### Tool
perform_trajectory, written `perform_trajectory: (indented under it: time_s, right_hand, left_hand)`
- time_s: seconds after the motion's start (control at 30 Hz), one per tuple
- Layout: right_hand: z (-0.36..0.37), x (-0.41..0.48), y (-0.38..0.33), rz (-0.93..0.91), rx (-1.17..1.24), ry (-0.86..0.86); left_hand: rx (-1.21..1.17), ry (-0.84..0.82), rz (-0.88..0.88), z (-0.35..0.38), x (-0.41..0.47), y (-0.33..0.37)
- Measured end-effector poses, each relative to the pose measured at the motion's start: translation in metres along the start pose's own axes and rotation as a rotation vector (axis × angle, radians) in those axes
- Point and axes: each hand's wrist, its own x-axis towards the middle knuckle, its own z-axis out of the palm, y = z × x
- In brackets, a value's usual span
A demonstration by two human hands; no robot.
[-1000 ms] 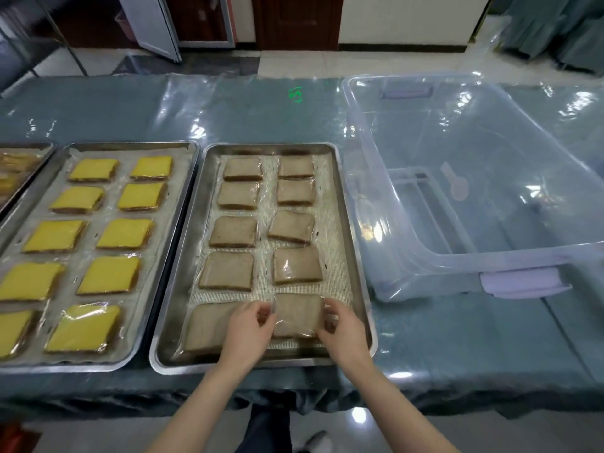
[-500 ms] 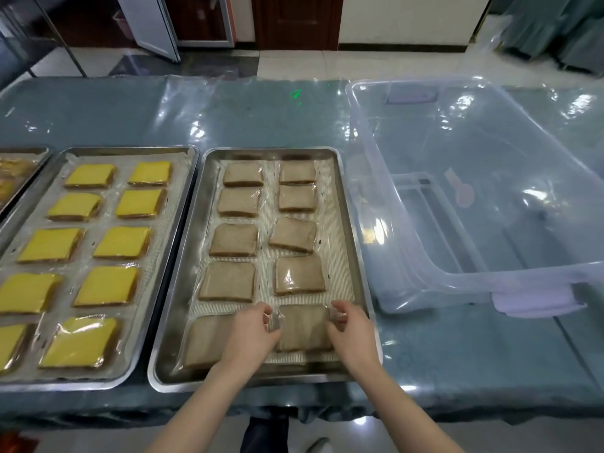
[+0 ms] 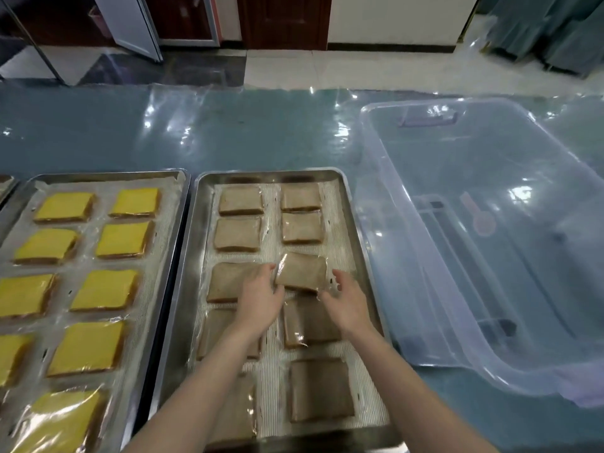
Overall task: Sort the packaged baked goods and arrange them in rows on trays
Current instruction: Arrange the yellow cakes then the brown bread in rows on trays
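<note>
A steel tray (image 3: 351,220) holds brown baked goods in clear wrappers, laid in two columns. One brown packaged cake (image 3: 302,271) in the right column's third row lies skewed, with its left end raised. My left hand (image 3: 261,299) pinches its left edge. The right edge sits between the thumb and fingers of my right hand (image 3: 346,302). Both forearms reach over the near rows and hide part of the left column. A second tray (image 3: 170,256) to the left carries yellow-topped packaged cakes (image 3: 108,289) in rows.
A large clear plastic bin (image 3: 483,243) stands tilted on the table right of the brown tray, close to its rim. The corner of a third tray (image 3: 5,186) shows at the far left. Glossy plastic sheeting covers the teal table (image 3: 228,132).
Both hands left the nearest right-column package and moved up the tray to the third-row one, which is now turned askew. The camera moved closer to the tray.
</note>
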Motion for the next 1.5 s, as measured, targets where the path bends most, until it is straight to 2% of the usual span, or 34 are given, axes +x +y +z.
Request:
perform_trajectory:
  time_s: [0.17,0.3,0.5,0.6,0.73,1.07,1.27,1.4,1.5]
  right_hand:
    - [0.004,0.015,-0.013,-0.026,0.082,-0.014]
    - [0.005,0.023,-0.015,-0.052,0.070,0.049]
    - [0.001,0.028,-0.006,0.003,0.094,0.017]
    - [-0.002,0.014,0.011,0.054,0.092,0.087]
    - [0.002,-0.013,0.035,0.065,-0.026,0.090]
    - [0.005,-0.033,0.042,0.023,0.078,0.028]
    - [-0.005,-0.059,0.063,0.048,-0.026,0.100]
    - [-0.001,-0.090,0.078,0.003,-0.122,0.046]
    - [0.004,-0.102,0.079,-0.010,-0.092,0.024]
  left_hand:
    - [0.020,-0.074,0.004,0.012,0.018,-0.004]
    - [-0.049,-0.018,0.028,0.018,0.018,-0.008]
    - [-0.056,0.002,0.041,0.018,0.013,-0.009]
    - [-0.061,0.022,0.023,0.016,0.000,-0.014]
    - [-0.029,0.036,0.031,0.020,-0.029,-0.020]
    - [-0.013,-0.044,0.041,0.027,-0.049,-0.009]
    - [-0.030,0.028,0.057,0.023,-0.080,-0.014]
    - [0.009,-0.039,0.042,0.031,-0.113,-0.020]
    - [0.039,-0.078,0.055,0.036,-0.129,-0.020]
